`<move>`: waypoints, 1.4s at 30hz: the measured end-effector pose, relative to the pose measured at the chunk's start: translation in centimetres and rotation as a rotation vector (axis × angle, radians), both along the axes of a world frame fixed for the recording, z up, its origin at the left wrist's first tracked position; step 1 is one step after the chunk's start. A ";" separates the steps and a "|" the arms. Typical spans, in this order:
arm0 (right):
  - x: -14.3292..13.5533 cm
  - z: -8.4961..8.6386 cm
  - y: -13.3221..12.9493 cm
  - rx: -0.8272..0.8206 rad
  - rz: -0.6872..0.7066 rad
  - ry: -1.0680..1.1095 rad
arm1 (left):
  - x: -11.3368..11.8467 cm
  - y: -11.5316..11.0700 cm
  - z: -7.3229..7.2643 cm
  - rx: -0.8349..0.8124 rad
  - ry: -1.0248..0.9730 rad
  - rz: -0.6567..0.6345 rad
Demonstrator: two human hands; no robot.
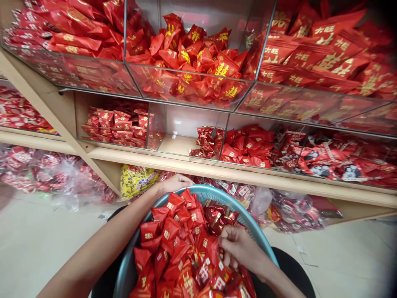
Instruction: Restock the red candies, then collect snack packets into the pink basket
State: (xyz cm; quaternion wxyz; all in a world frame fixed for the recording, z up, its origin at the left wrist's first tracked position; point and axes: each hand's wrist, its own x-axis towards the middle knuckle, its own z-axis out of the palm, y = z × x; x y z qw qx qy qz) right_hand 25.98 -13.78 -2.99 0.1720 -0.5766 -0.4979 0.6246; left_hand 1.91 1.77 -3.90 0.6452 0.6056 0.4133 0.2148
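A blue-green plastic basket (262, 236), filled with red candy packets (170, 234) marked in gold, sits low in the middle of the head view. My left hand (176, 183) rests over its far rim, fingers bent around the edge. Inside the basket, toward the right, my right hand (234, 246) is among the packets with its fingers pinched together. A red packet lies against those fingertips, but what they grip, if anything, is hidden. Shiny dark red packets (218, 216) lie just beyond my right hand.
Shelves with clear-fronted bins (195, 85) of red packets rise ahead. The wooden shelf edge (173, 165) runs just beyond the basket. Under it lie a yellow bag (138, 181) and plastic bags of red packets (294, 211) on the tiled floor.
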 end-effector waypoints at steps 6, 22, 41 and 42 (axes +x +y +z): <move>-0.5 0.9 1.9 0.120 0.267 -0.099 | -0.1 0.1 -0.6 0.000 -0.030 0.003; 0.6 6.0 4.0 0.688 0.131 -0.375 | 0.1 0.5 -0.8 -0.011 -0.043 -0.010; 4.4 11.4 18.7 0.656 -0.033 -0.667 | -0.1 1.1 -1.4 0.079 -0.004 0.029; 4.3 11.3 18.8 0.634 -0.034 -0.656 | -0.2 1.1 -1.4 0.079 -0.006 0.032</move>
